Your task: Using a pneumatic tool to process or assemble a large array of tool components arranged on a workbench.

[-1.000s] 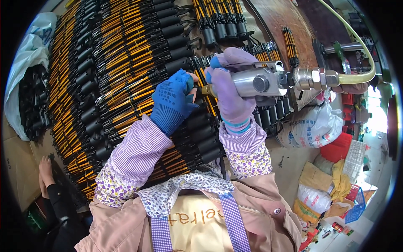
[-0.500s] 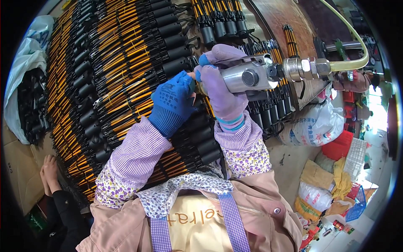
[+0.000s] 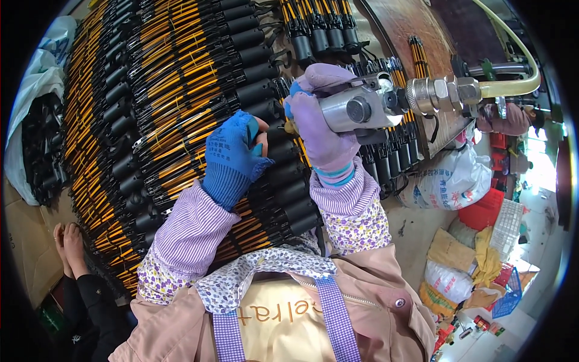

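A drum [image 3: 151, 108] of black-and-orange parts filled the bench. The right hand [image 3: 325, 130] was clamped on an air tool [image 3: 362, 108], apparently mid-fastening; the left hand [image 3: 232, 157] pinched one part beside it. Next needed steady alignment.

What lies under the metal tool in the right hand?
Under the metal tool, gripped by the right hand, lie rows of black-and-yellow parts on a brown board. The tool's tip and whatever it touches are hidden by the hand.
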A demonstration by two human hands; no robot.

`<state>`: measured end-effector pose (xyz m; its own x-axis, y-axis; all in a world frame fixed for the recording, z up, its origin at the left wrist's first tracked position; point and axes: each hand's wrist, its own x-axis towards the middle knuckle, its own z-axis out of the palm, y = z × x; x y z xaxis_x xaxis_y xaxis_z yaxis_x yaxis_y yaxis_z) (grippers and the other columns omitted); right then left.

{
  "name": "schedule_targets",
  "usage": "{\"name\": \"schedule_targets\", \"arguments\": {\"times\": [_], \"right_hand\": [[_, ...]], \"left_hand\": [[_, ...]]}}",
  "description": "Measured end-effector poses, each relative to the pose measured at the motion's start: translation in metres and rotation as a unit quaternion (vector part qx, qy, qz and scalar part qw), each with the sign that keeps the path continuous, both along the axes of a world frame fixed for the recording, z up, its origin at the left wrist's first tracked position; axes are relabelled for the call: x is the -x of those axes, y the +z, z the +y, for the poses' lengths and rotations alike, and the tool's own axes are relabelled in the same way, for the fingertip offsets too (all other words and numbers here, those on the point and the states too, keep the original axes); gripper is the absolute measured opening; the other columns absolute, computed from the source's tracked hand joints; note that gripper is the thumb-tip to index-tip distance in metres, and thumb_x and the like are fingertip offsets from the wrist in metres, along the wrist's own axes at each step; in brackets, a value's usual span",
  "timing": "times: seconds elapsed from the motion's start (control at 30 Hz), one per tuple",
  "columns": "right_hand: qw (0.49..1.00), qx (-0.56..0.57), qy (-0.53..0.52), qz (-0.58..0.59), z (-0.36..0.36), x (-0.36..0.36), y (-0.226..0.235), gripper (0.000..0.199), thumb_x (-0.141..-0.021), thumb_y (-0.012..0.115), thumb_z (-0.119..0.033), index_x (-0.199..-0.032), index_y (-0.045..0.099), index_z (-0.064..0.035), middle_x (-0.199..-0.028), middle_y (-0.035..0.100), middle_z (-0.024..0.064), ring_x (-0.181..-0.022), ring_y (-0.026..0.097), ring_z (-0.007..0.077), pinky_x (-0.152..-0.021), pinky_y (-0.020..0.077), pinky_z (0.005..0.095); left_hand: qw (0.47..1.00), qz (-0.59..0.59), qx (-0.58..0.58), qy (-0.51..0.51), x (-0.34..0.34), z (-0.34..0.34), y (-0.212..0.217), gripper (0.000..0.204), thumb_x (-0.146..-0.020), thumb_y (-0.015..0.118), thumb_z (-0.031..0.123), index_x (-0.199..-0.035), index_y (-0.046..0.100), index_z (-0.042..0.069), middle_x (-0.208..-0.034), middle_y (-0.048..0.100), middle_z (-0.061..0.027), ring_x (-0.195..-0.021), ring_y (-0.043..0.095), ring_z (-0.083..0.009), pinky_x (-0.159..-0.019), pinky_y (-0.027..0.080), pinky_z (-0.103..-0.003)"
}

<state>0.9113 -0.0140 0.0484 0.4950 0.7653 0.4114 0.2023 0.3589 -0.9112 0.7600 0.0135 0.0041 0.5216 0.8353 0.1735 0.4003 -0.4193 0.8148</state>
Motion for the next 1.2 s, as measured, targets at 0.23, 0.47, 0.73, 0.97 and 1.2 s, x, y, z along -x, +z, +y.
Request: {"name": "schedule_targets", "arguments": {"times": [0.23,0.47,0.73,0.97,1.2], "right_hand": [[0.995,0.079,0.025,0.047,0.006,0.008,0.008,0.017,-0.073,0.056,-0.001,-0.090,0.059,-0.0045,-0.083,0.059,0.0008,-0.070,0.051,0.0077,-0.068,0.0414,0.0186],[0.999,0.009,0.025,-0.041,0.006,0.012,0.005,0.022,-0.074,0.062,0.006,-0.095,0.062,0.0008,-0.091,0.065,0.0076,-0.072,0.060,0.0143,-0.067,0.0505,0.0242],[0.999,-0.002,0.012,-0.045,0.007,0.021,0.010,0.019,-0.075,0.061,0.005,-0.092,0.063,-0.0010,-0.088,0.065,0.0068,-0.072,0.059,0.0149,-0.067,0.0494,0.0245],[0.997,-0.005,0.025,-0.072,0.006,0.020,-0.003,0.019,-0.074,0.062,0.005,-0.092,0.063,-0.0010,-0.087,0.065,0.0062,-0.071,0.059,0.0146,-0.067,0.0489,0.0249],[0.997,0.005,0.030,-0.074,0.011,0.021,-0.006,0.020,-0.073,0.062,0.005,-0.092,0.063,-0.0013,-0.085,0.064,0.0046,-0.071,0.058,0.0136,-0.066,0.0480,0.0236]], "left_hand": [[1.000,-0.023,0.007,0.004,0.005,0.000,-0.007,0.017,-0.071,0.068,0.000,-0.086,0.064,0.005,-0.078,0.061,-0.0054,-0.061,0.055,-0.0170,-0.058,0.046,-0.028],[0.999,-0.037,0.002,-0.001,0.006,0.001,-0.007,0.016,-0.071,0.068,0.000,-0.085,0.062,0.005,-0.078,0.060,-0.0056,-0.060,0.054,-0.0176,-0.057,0.045,-0.028],[0.999,-0.034,-0.024,-0.007,0.008,0.000,-0.008,0.016,-0.072,0.067,0.001,-0.085,0.060,0.006,-0.080,0.060,-0.0056,-0.062,0.055,-0.0193,-0.059,0.045,-0.029],[0.999,-0.050,-0.004,-0.008,0.010,-0.002,-0.014,0.016,-0.072,0.067,0.001,-0.085,0.059,0.006,-0.081,0.060,-0.0055,-0.064,0.056,-0.0198,-0.060,0.046,-0.030],[0.999,-0.044,-0.008,-0.007,0.016,-0.001,-0.012,0.015,-0.072,0.066,0.000,-0.083,0.059,0.006,-0.082,0.061,-0.0052,-0.063,0.056,-0.0194,-0.059,0.046,-0.030]]}}
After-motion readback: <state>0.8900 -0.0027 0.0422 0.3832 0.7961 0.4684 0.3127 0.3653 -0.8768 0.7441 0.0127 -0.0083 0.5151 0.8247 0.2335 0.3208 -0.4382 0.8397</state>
